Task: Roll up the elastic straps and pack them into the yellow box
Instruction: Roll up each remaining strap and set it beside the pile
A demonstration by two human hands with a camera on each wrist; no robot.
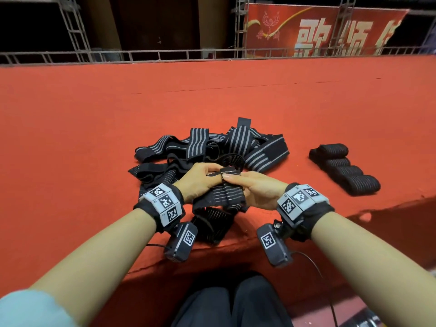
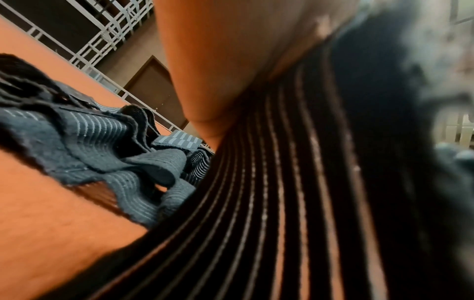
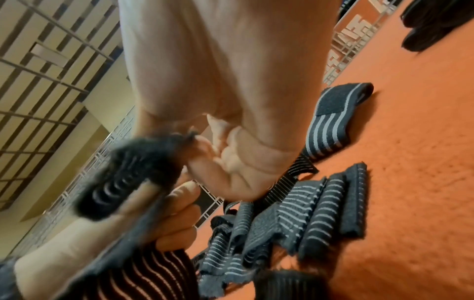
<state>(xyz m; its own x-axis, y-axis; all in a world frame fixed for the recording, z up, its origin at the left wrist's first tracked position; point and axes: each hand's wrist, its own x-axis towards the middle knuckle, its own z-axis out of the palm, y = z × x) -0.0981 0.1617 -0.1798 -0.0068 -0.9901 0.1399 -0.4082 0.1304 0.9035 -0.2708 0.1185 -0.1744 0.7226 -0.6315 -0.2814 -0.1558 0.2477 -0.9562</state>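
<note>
Red felt covers the worktop (image 1: 70, 128) across the frame, with a grey metal truss railing (image 1: 141, 55) along its far edge and a red banner with pale characters (image 1: 318, 31) at upper right. At centre left, the left hand (image 1: 200, 178) pinches the end of a black elastic strap with grey stripes (image 1: 219, 195), fingers curled on it. Behind it, mid-frame, lies a loose pile of black and grey striped straps (image 1: 212, 147). Just right of centre, the right hand (image 1: 257, 187) grips the same strap from the other side, thumb on top. At right, well apart, four rolled black straps (image 1: 344, 168) lie side by side, touching.
</note>
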